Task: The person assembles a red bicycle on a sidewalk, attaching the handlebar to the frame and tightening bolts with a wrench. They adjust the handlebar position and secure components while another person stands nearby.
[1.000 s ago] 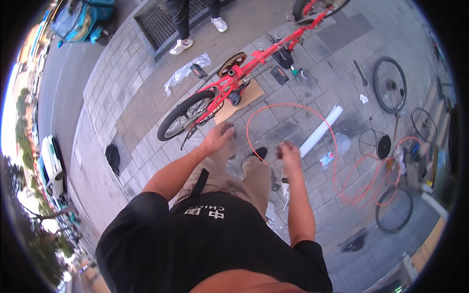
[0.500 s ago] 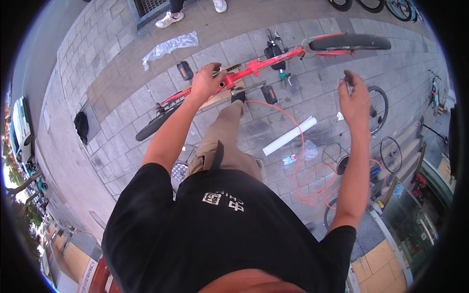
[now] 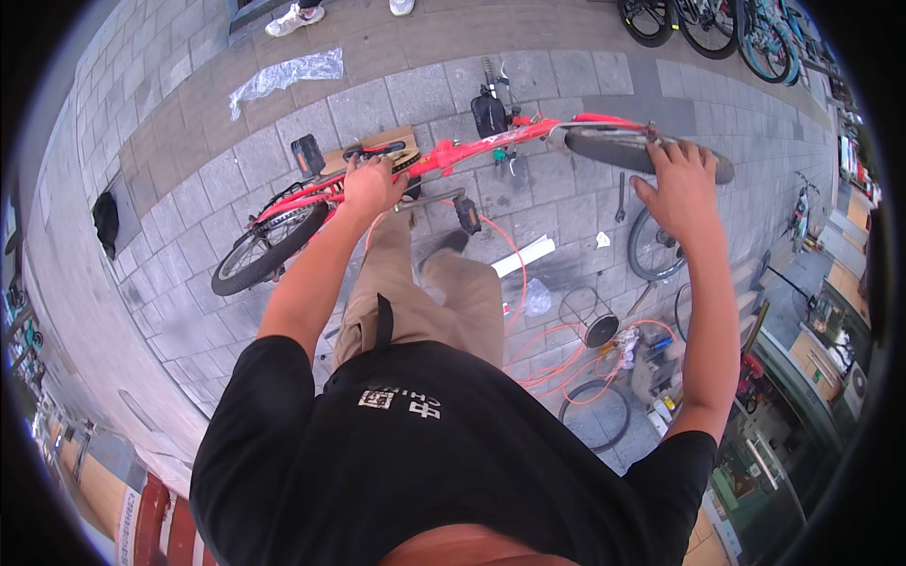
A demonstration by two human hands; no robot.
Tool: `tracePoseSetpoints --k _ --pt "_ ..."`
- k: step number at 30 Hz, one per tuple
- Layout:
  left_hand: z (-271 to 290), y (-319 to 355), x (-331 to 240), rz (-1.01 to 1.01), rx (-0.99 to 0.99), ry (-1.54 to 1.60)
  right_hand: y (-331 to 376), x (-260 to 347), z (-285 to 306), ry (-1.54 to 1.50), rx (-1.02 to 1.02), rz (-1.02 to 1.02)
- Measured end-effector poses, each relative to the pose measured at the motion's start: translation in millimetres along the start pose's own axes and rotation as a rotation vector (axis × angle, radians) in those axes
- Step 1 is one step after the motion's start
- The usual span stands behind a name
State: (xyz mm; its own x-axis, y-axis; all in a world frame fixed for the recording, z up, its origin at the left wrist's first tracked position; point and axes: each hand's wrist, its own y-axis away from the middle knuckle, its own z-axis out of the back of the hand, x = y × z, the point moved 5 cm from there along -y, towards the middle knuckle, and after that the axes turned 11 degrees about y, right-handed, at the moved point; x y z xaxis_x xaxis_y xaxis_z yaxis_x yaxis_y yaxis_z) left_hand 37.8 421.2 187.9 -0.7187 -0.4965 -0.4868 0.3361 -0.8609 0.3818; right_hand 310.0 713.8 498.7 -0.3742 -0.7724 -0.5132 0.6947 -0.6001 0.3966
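Note:
A red bicycle point(image 3: 486, 144), apparently upside down, spans the space in front of me. Beside the chainring, my left hand point(image 3: 375, 187) is curled over the red frame, its fingertips partly hidden. At the far right end, my right hand point(image 3: 683, 189) lies against the dark tyre point(image 3: 609, 151) with fingers spread and thumb apart. The other wheel point(image 3: 269, 250) is at the left end. Two pedals point(image 3: 307, 154) stick out on either side of the cranks. The handlebar with a black bag point(image 3: 489, 115) sits low beyond the frame.
An orange hose point(image 3: 514, 245) coils across the paving by my legs. A wrench point(image 3: 620, 198), a loose wheel point(image 3: 653, 247), a white roll point(image 3: 525, 257) and a tyre point(image 3: 596, 415) lie to the right. Clear plastic point(image 3: 288, 80) and a bystander's shoes point(image 3: 294, 21) are at the far left.
My right hand has come from the air onto the tyre. My left hand has moved to the chainring area. The bicycle has shifted leftward in view, its right-hand wheel now angled downward.

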Motion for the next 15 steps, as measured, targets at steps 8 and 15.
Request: tracePoseSetpoints --k 8,15 --pt "-22 58 5 0.100 -0.012 0.023 -104 -4 -29 -0.327 0.184 0.135" --pt "-52 122 -3 0.117 0.128 -0.005 -214 90 -244 -0.366 0.473 0.307"
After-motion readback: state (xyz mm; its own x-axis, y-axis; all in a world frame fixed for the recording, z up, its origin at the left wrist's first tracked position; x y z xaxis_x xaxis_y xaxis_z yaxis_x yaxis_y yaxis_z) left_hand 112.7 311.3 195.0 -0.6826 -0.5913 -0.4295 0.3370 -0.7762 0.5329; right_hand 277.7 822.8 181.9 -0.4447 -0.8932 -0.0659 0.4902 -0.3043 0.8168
